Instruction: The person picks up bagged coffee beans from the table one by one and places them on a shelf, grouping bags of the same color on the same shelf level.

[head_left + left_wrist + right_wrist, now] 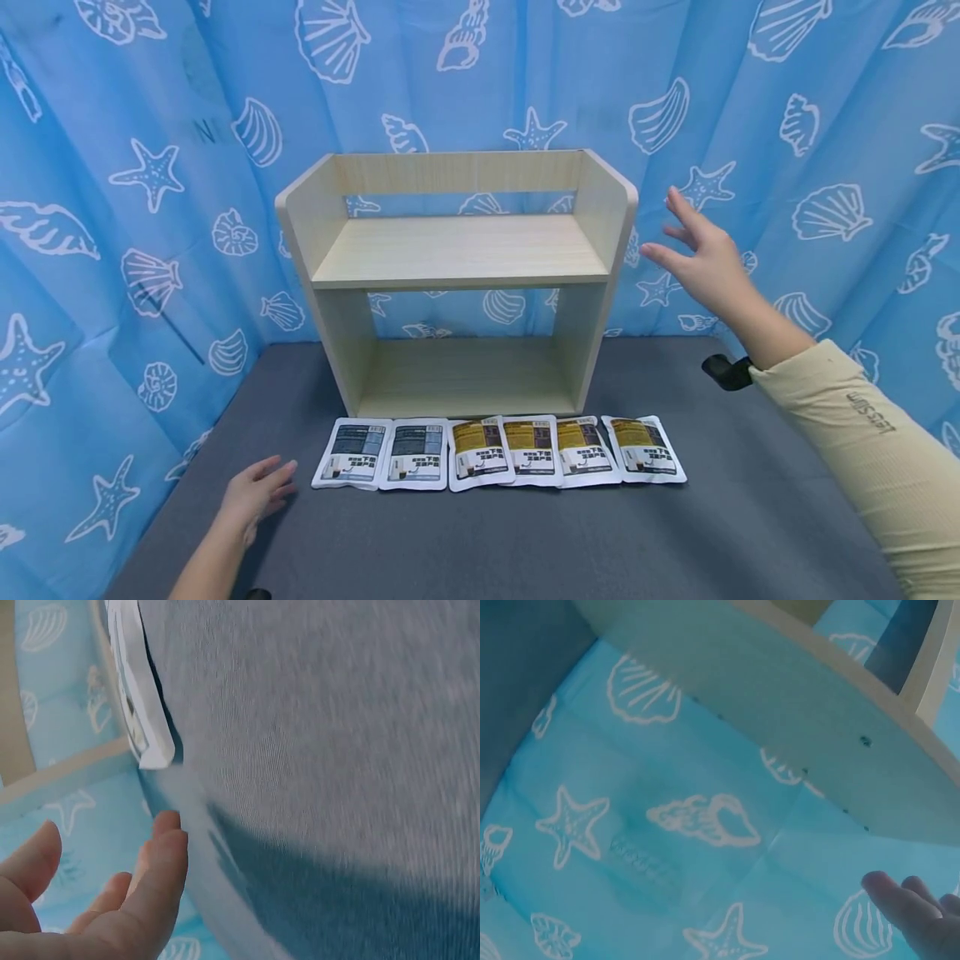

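Observation:
Several flat white-edged pouches lie side by side in front of a pale wooden two-tier shelf (461, 250). The two leftmost, such as the blue-labelled pouch (352, 454), have dark blue labels; the others, like the yellow-labelled pouch (645, 450) at the right end, have yellow and brown ones. My left hand (255, 496) hovers low over the table, left of the row, fingers loosely extended and holding nothing. Raised beside the shelf's right side panel, my right hand (701, 254) has its thumb and fingers apart, apart from the wood and with nothing in it.
A dark grey cloth (465, 542) covers the table. Behind and at both sides hangs a blue curtain (187, 333) printed with white shells and starfish. Both shelf tiers show bare boards, with gaps at the back.

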